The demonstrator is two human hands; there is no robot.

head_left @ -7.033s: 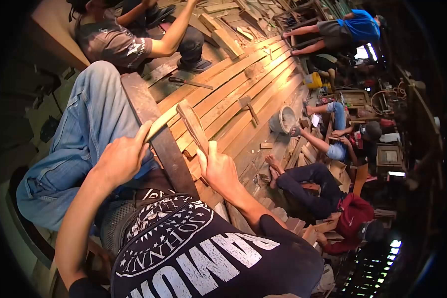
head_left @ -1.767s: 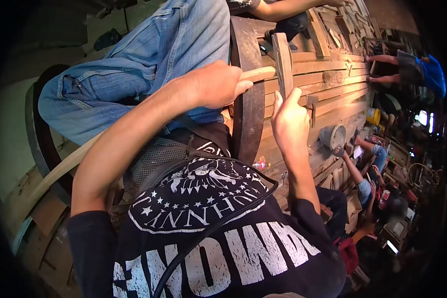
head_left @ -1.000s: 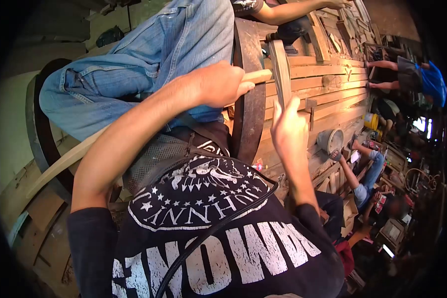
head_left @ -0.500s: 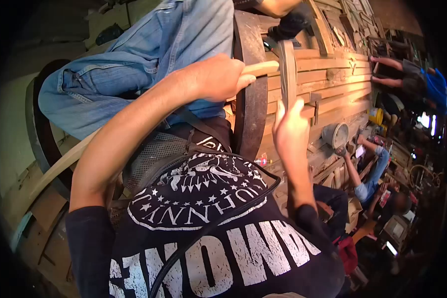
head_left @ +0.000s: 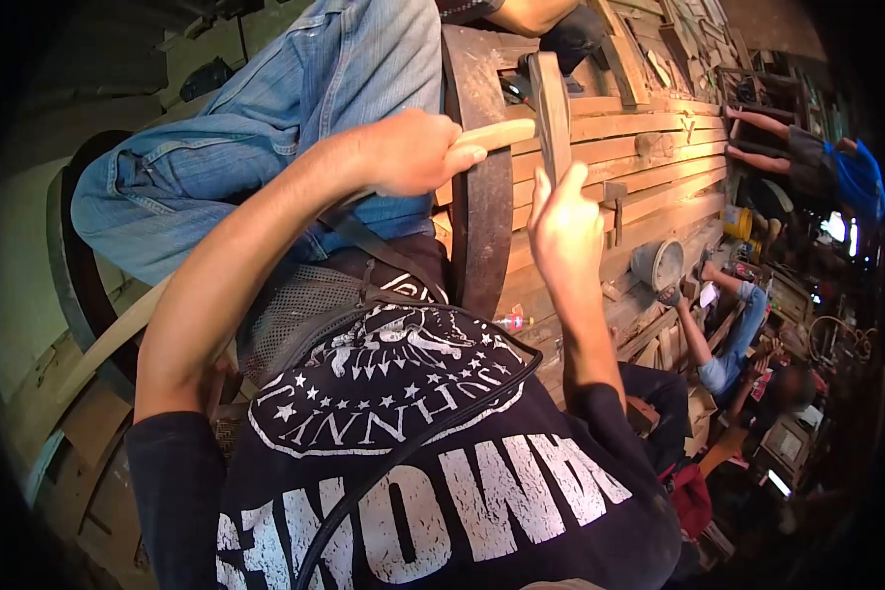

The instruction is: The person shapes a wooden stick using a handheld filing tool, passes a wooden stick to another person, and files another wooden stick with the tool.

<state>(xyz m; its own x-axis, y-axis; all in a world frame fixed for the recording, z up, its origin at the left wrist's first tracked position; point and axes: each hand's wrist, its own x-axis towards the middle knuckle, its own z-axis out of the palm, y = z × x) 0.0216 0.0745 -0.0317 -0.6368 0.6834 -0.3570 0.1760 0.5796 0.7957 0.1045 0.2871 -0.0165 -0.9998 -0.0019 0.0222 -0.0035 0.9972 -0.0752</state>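
My left hand point(head_left: 413, 152) is closed around a pale wooden handle point(head_left: 499, 134), whose rounded end sticks out to the right past my thumb. What lies at its other end is hidden behind the hand. My right hand point(head_left: 568, 221) grips a thick wooden bar point(head_left: 553, 108), held upright in the view, its far part just right of the handle's end. The two seem very close; I cannot tell whether they touch. Beneath the handle runs a dark, curved wooden piece point(head_left: 484, 216), next to my jeans-clad legs point(head_left: 256, 147).
A hammer point(head_left: 615, 206) lies on the wooden planks point(head_left: 659, 147). Beyond it stand a grey bucket point(head_left: 657, 264) and a yellow container point(head_left: 736, 218). A seated person point(head_left: 742, 339) and a person in blue point(head_left: 855, 172) are at the right. Lumber is stacked at the back.
The right hand and its bar have moved slightly up and left in the view, with the bar tilting a little. The left hand keeps its hold on the handle; the whole view has shifted slightly.
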